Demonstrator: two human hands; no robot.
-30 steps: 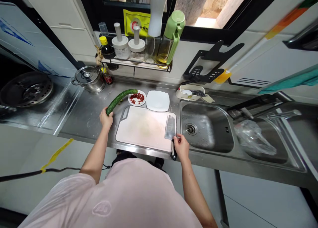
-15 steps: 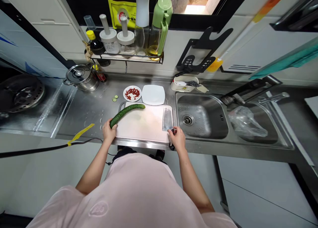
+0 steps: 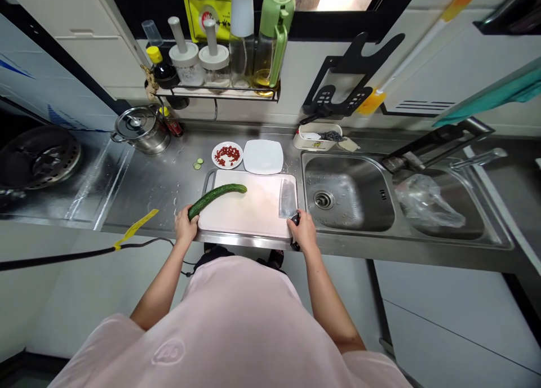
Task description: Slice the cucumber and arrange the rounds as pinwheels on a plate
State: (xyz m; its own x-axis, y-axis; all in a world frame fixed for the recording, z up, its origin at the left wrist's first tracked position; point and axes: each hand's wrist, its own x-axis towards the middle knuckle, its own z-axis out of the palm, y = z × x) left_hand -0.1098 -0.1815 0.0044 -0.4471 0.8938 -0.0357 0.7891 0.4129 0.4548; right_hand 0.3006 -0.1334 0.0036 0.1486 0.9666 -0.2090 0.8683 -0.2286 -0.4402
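My left hand [image 3: 186, 225] is closed round the near end of a long green cucumber [image 3: 217, 194], whose far end curves across the white cutting board [image 3: 240, 222]. At the board's right edge lies a cleaver [image 3: 288, 199], its blade flat and pointing away from me. The fingers of my right hand [image 3: 304, 230] are wrapped about its black handle. Just behind the board are a round white plate with small chopped red pieces [image 3: 227, 155] and a square white plate [image 3: 263, 156]. Some thin cucumber slices [image 3: 198, 164] lie on the steel counter to the left.
A double sink [image 3: 349, 194] is at the right, with a clear plastic bag [image 3: 429, 199] in its far basin. A lidded pot [image 3: 143, 130] and a wok [image 3: 38, 157] are at the left. Bottles and jars stand on a wall rack [image 3: 220, 90].
The cucumber's far end has come slightly lower onto the board, toward me. The whole view has shifted a little. Both hands keep their hold.
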